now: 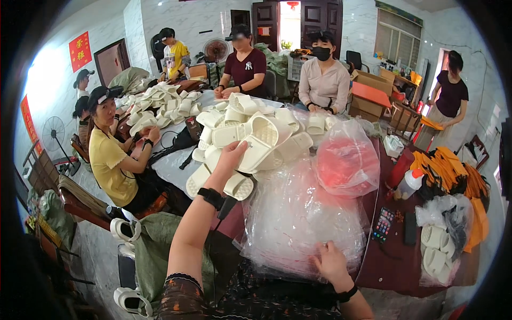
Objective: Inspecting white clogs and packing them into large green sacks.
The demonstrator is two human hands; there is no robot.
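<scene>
My left hand (233,158) reaches forward and grips a white slipper (257,151) at the near side of the slipper pile (234,114). Other white slippers lie under and around it, so the fingertips are partly hidden. On my right, a thick stack of clear plastic bags (298,213) with reddish edge lines lies on the table. My right hand (332,262) rests at the stack's near right edge, its fingers apart and touching the plastic.
A clear bag with red contents (348,165) sits behind the stack. To the right are a phone (383,224), a white bottle (409,184), bagged slippers (436,253) and orange straps (448,168). Several co-workers sit around the table; one (120,154) handles slippers at left. A green sack (160,250) hangs near my left.
</scene>
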